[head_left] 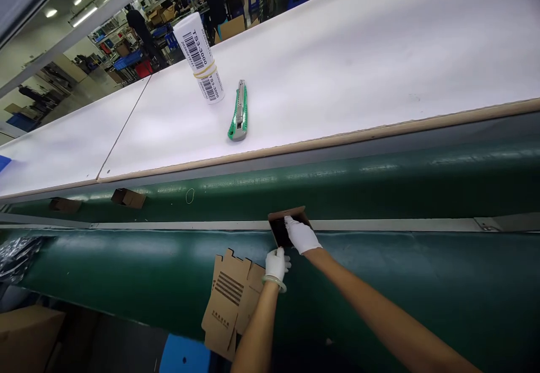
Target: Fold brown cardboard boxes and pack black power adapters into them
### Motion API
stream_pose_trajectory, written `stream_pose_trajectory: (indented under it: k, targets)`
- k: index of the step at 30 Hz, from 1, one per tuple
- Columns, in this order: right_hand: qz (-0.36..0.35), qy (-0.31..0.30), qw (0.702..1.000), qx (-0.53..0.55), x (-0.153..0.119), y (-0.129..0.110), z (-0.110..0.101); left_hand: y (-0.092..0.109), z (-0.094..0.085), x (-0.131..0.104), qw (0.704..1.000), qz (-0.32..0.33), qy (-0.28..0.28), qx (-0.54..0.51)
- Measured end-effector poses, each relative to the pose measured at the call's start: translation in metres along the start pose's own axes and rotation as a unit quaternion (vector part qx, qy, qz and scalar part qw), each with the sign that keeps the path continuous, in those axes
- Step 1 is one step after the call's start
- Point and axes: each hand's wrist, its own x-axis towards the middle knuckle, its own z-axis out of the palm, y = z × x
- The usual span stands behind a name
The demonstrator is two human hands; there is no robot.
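A small brown cardboard box (291,212) stands partly folded, its dark open side facing me, at the pale strip between the two green surfaces. My right hand (302,236), in a white glove, grips its right side with the fingers over the opening. Below it, my left hand (276,264), also gloved and with a pale green bangle at the wrist, pinches the lower edge of the box. Flat unfolded cardboard cartons (230,300) with printed dark stripes lie just left of my left forearm.
On the white shelf (358,63) are a green utility knife (239,111) and white labelled cylinders (200,58) bound by a rubber band. Two folded boxes (129,198) sit far left on the green belt (236,193). Clear plastic bags (19,257) lie at left; a blue stool (184,355) is below.
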Motion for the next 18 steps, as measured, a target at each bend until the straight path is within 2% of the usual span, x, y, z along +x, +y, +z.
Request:
stream_pose_trajectory:
  k: [5, 8, 10, 12, 15, 18]
  targets:
    - [-0.02, -0.071, 0.997, -0.034, 0.017, -0.006, -0.004, 0.008, 0.002, 0.0, 0.993, -0.053, -0.045, -0.099]
    - [-0.018, -0.103, 0.994, -0.045, 0.024, -0.005, -0.007, 0.008, 0.008, -0.008, 0.98, -0.048, -0.091, -0.171]
    - [-0.024, -0.118, 0.992, -0.043, 0.026, -0.002, -0.009, 0.008, 0.017, -0.012, 0.968, -0.03, -0.088, -0.232]
    - [-0.029, -0.117, 0.992, -0.039, 0.026, 0.002, -0.013, 0.011, 0.031, -0.01, 0.958, -0.014, -0.06, -0.28]
    - [-0.033, -0.079, 0.996, -0.038, 0.026, 0.006, -0.027, 0.032, 0.055, 0.007, 0.957, 0.006, -0.035, -0.288]
    - [-0.048, -0.011, 0.998, -0.026, 0.025, 0.01, -0.051, 0.076, 0.072, 0.039, 0.967, 0.035, -0.029, -0.249]
